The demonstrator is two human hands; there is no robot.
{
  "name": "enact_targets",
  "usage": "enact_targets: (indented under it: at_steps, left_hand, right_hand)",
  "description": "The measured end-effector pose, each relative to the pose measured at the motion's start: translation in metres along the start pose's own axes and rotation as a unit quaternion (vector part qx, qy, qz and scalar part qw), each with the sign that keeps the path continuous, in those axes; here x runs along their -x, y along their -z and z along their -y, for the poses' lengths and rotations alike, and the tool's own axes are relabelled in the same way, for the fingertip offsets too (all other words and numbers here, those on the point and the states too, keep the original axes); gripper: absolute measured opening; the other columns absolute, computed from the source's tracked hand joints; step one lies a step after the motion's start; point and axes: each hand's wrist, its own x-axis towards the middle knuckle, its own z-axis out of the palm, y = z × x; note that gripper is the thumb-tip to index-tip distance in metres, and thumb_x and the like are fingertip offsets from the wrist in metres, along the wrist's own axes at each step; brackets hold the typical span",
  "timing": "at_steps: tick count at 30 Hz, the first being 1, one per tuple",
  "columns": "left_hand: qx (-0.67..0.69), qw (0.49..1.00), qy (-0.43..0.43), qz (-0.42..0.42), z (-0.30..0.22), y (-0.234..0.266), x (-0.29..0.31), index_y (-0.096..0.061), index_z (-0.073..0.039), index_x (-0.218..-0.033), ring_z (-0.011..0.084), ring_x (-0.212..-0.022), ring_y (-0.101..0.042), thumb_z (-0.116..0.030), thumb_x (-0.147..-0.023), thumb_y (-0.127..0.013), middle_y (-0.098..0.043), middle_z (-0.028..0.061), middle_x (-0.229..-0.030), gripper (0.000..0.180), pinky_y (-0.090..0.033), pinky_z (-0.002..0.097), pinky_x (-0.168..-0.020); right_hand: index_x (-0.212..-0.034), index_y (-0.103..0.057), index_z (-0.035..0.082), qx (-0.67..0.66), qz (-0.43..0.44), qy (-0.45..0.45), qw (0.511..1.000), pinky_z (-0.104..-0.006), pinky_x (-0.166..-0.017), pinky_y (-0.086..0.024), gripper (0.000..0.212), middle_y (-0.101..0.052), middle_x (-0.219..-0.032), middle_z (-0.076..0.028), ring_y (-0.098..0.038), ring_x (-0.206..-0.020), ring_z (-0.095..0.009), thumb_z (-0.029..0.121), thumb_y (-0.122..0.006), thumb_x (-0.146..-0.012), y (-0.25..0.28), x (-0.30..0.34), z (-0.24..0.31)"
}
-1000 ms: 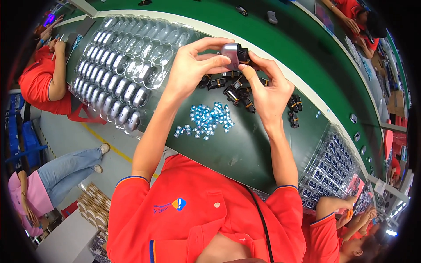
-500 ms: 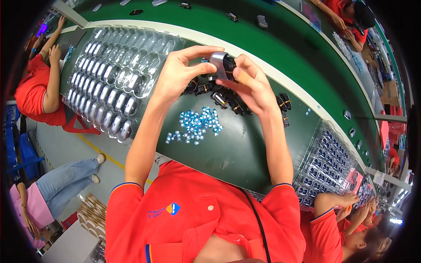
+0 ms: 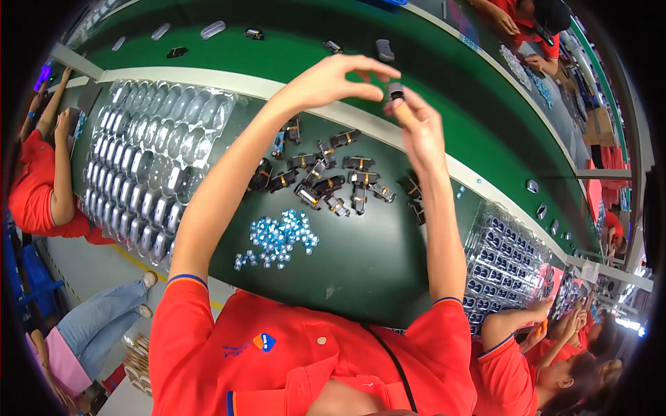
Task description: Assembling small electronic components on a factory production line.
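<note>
Above the far edge of the workbench (image 3: 354, 267), my right hand (image 3: 421, 125) pinches a small dark grey and black casing (image 3: 396, 92) between thumb and fingers. Its end is toward me, and part of it is hidden by the fingertips. Just left of it is my left hand (image 3: 338, 82), thumb and fingers apart with nothing between them. Below my hands several black modules with amber strips (image 3: 329, 185) lie scattered on the bench. Nearer to me is a loose pile of small blue-and-white parts (image 3: 279, 236).
To the left, a clear blister tray (image 3: 139, 166) holds rows of silver-grey casings; another tray (image 3: 505, 256) with dark parts stands right. Beyond a pale rail (image 3: 263, 84) runs a green belt (image 3: 291, 52) carrying a grey casing (image 3: 384, 50) and modules. Co-workers sit on both sides.
My left hand has let go of the casing and opened. My right hand has carried the casing farther away, toward the rail, turning it end-on. The view has shifted, uncovering more modules.
</note>
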Motion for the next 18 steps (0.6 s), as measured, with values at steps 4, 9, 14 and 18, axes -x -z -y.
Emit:
enact_targets:
  at_steps: [4,9,14,18]
  left_hand:
    - [-0.327,0.936,-0.034,-0.128,0.064,-0.007,-0.064,-0.07,-0.018,-0.114,0.021,-0.112,-0.059,-0.017,-0.08,-0.073,-0.068,0.0022,-0.112,0.034,-0.045,0.0415,-0.094]
    - [-0.518,0.849,-0.053,-0.086,0.108,-0.011,-0.112,-0.069,-0.019,-0.11,0.0195,-0.12,-0.054,-0.018,-0.077,-0.073,-0.068,-0.0042,-0.114,0.033,-0.04,0.0429,-0.094]
    - [-0.549,0.833,-0.065,0.015,0.098,-0.005,-0.132,-0.069,-0.02,-0.109,0.0163,-0.124,-0.05,-0.016,-0.076,-0.073,-0.068,-0.0049,-0.113,0.034,-0.036,0.0439,-0.095]
    - [-0.447,0.89,-0.073,-0.054,0.091,0.008,-0.12,-0.07,-0.018,-0.109,0.0193,-0.116,-0.057,-0.017,-0.076,-0.073,-0.07,-0.0018,-0.107,0.033,-0.043,0.0411,-0.092]
  right_hand:
    - [-0.119,-0.064,-0.001,0.538,-0.22,0.105,0.807,-0.0357,-0.089,-0.049,0.035,-0.067,-0.105,-0.013,-0.062,-0.1,-0.025,0.016,-0.068,-0.089,0.091,-0.013,0.0]
    - [-0.116,-0.067,0.002,0.761,-0.244,0.175,0.575,-0.0369,-0.083,-0.052,0.033,-0.068,-0.104,-0.018,-0.067,-0.09,-0.032,0.014,-0.068,-0.085,0.105,-0.003,0.005]
    - [-0.112,-0.068,0.002,0.652,-0.186,0.109,0.727,-0.0358,-0.082,-0.052,0.028,-0.067,-0.101,-0.019,-0.066,-0.091,-0.03,0.013,-0.067,-0.086,0.03,-0.001,0.032]
    - [-0.111,-0.068,0.001,0.604,-0.136,-0.034,0.785,-0.0357,-0.082,-0.052,0.027,-0.066,-0.102,-0.021,-0.066,-0.093,-0.031,0.013,-0.066,-0.087,-0.001,-0.02,0.021]
